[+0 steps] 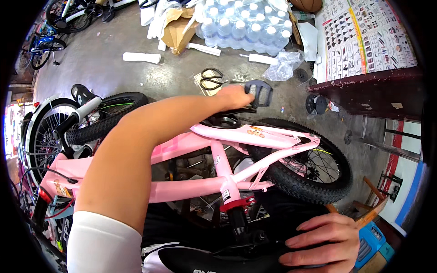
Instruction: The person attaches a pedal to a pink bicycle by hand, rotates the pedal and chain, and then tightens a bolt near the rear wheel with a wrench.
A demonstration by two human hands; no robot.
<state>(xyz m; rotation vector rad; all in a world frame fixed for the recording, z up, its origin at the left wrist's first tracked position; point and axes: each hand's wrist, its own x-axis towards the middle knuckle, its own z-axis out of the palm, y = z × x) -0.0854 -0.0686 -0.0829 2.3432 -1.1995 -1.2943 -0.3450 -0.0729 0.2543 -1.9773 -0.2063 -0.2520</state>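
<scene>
A pink children's bicycle (182, 191) lies across the view with its crank side facing up. My left arm reaches over the frame, and my left hand (236, 98) is closed on the black pedal (264, 93) beyond the chainring (221, 121). The thumb and some of those fingers are hidden. At the lower right, my right hand (325, 245) lies with fingers stretched and apart against the black saddle (218, 260); its thumb is out of sight. A red seat clamp (237, 204) rings the seat post (237, 222). The rear wheel (314, 159) is to the right.
Scissors (211, 80) lie on the floor just past the pedal. Wrapped water bottles (246, 25) and torn cardboard (176, 32) stand at the back. A dark red cabinet (373, 93) is at right, with a blue case (369, 243) lower down. Other bicycles (43, 132) crowd the left.
</scene>
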